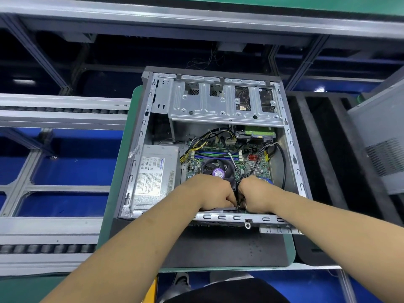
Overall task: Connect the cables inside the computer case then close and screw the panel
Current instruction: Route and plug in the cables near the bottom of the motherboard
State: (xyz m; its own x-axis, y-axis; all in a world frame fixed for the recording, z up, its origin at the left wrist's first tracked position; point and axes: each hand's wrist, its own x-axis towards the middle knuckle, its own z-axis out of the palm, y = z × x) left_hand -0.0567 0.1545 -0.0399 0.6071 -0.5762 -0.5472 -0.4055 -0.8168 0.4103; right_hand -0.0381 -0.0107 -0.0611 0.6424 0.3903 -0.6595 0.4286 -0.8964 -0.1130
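While both hands work low inside the open computer case (pixel 140 149), which lies on its side on a green tabletop (pixel 115 193), the plug should be lined up squarely with its socket and pressed straight down, likely without forcing the pins. The left hand (pixel 209 193) curls into a clenched grip near the fan (pixel 215 169); what it holds is hidden. The right hand (pixel 254 193) grasps a bundle of black cables (pixel 251 169) that rises toward the circuit board. The side panel is not fitted yet.
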